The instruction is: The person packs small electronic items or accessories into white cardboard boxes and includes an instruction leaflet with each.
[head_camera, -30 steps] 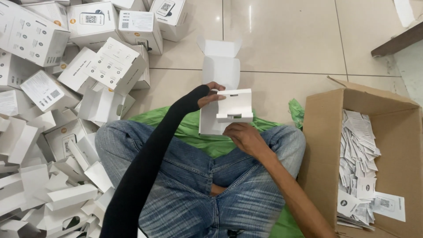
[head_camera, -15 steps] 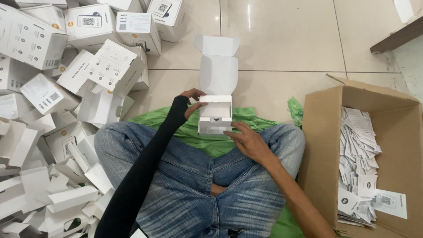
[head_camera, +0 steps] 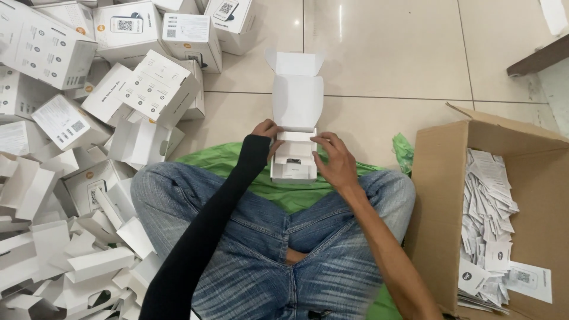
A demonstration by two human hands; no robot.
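At nine o'clock of our lap lies a heap of white folded inserts (head_camera: pixel 65 261), loose and overlapping on the floor. Above it, toward ten and eleven o'clock, closed white printed boxes (head_camera: pixel 145 86) are stacked and tipped against one another.

Our left hand (head_camera: pixel 268 131), its arm in a black sleeve (head_camera: pixel 207 225), grips the left wall of the small open white box (head_camera: pixel 293 163) with curled fingers. The box sits at twelve o'clock from our crossed legs in blue jeans (head_camera: pixel 267 249), resting on a green sheet (head_camera: pixel 237 163) spread on the floor. Its lid (head_camera: pixel 296 101) stands upright and open behind it, with the top tuck flap unfolded. Inside the box we see a white insert with a small dark slot.

Our right hand (head_camera: pixel 336 163) presses against the right wall of the same box, fingers bent over its upper edge, so both of our hands are holding the box between them.

The pale tiled floor (head_camera: pixel 385 59) spreads out at one o'clock. At three o'clock stands an open brown cardboard carton (head_camera: pixel 438 201), touching our right knee, filled with a stack of white paper leaflets (head_camera: pixel 489 207), with a few printed cards at its near end.
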